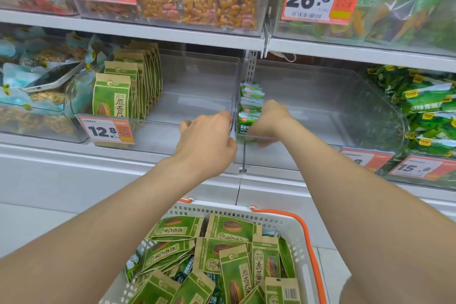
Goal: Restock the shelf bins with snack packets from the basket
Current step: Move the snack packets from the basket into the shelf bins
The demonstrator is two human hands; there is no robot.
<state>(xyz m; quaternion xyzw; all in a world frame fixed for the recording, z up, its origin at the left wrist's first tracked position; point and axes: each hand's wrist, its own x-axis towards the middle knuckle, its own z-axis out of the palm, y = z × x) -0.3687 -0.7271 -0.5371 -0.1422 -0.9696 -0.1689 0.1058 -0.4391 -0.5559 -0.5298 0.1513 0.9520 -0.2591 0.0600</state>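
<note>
Restock looks barely begun: white perforated basket (306, 242) is heaped with flat, matte kraft-paper sunflower-seed packets (232, 229). Clear rigid seed bin (197, 76) holds one upright row at its left, the rest bare. Left hand (209, 138) curls over that bin's front corner. Right hand (270, 116) reaches into neighbouring bin (320, 106), fingers bent against glossy green sachets (249, 121); gripping or pressing, cannot tell.

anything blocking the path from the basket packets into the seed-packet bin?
Nothing inside: the bin is bare right of its packet row. But both forearms cross above the basket, and the left hand sits at the bin's front right corner.
</note>
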